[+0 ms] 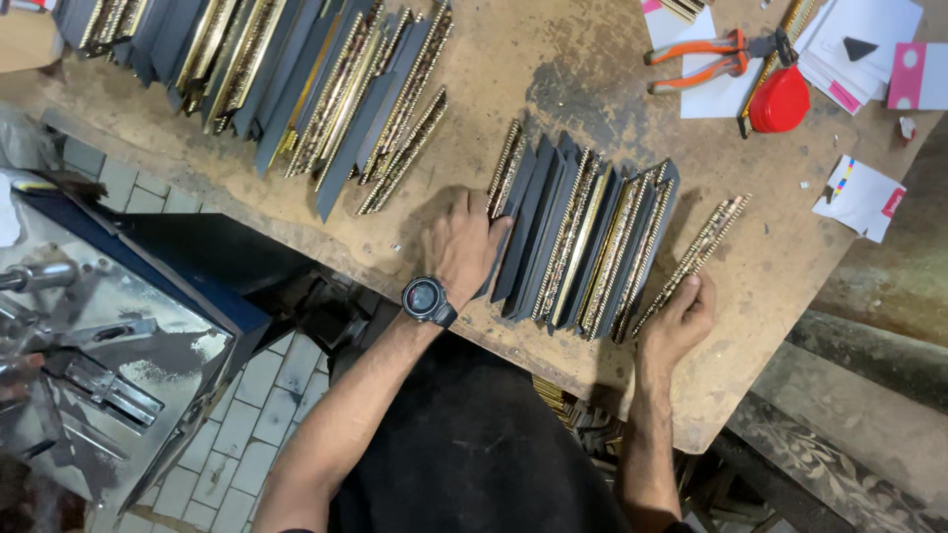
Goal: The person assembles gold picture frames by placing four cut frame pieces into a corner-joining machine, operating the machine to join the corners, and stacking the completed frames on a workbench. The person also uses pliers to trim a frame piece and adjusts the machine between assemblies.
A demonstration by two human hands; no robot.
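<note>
1. The left hand, a watch on its wrist, lies flat and open against the left end of a short row of dark, gilt-edged frame pieces, pressing rather than gripping.
2. The right hand curls around the near end of a single gilt moulding strip at the row's 3 o'clock side.
3. The row stands on edge mid-workbench (worn and stained).
4. At 11 o'clock of the row lies a longer batch of frame pieces.
5. At 1 o'clock lie orange pliers, a red round object and paper cards.
</note>
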